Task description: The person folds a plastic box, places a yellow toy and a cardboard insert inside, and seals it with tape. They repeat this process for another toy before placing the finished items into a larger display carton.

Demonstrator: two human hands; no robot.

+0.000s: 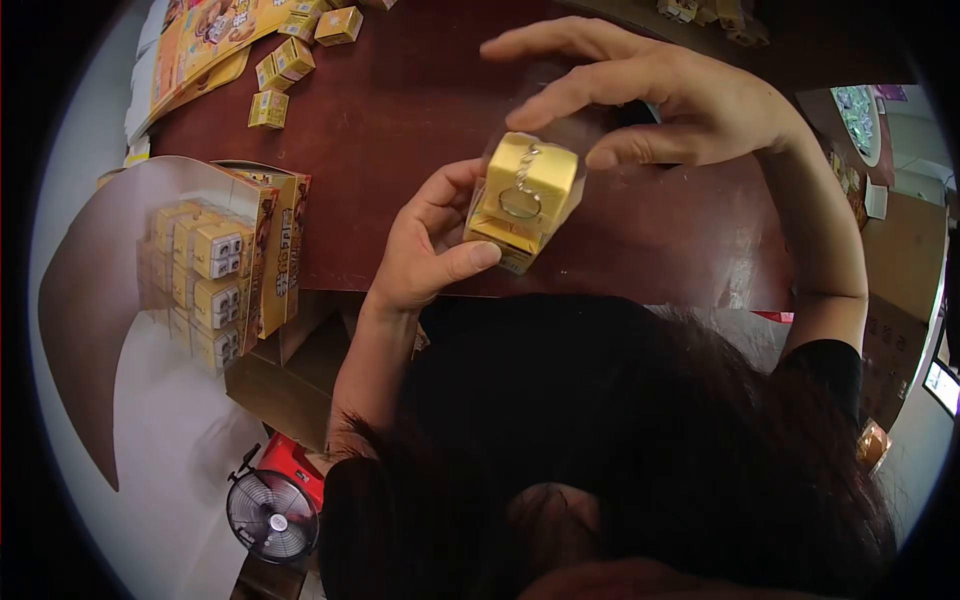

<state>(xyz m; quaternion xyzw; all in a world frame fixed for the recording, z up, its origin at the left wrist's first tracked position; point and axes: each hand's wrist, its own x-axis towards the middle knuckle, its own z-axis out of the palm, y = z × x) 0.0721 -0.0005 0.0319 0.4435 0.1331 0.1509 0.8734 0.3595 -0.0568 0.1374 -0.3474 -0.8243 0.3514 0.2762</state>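
Observation:
My left hand (425, 250) is closed around a small yellow box (532, 168), its thumb pressed on the lower edge. A silver keychain (520, 203) with a split ring lies on the box's upper face, and clear plastic shows about its sides. Over the box hovers my right hand (690, 100), open, with index finger and thumb spread near the box's top end and the other fingers stretched to the left. The box is tilted and held above the front edge of the dark red table (400, 90).
At the left stands a display carton (270, 265) beside stacked, clear-wrapped yellow boxes (210, 250). Several small yellow boxes (268, 108) and printed yellow card sheets (215, 40) lie at the back left. Below are an open cardboard box (285, 385) and a fan (272, 515).

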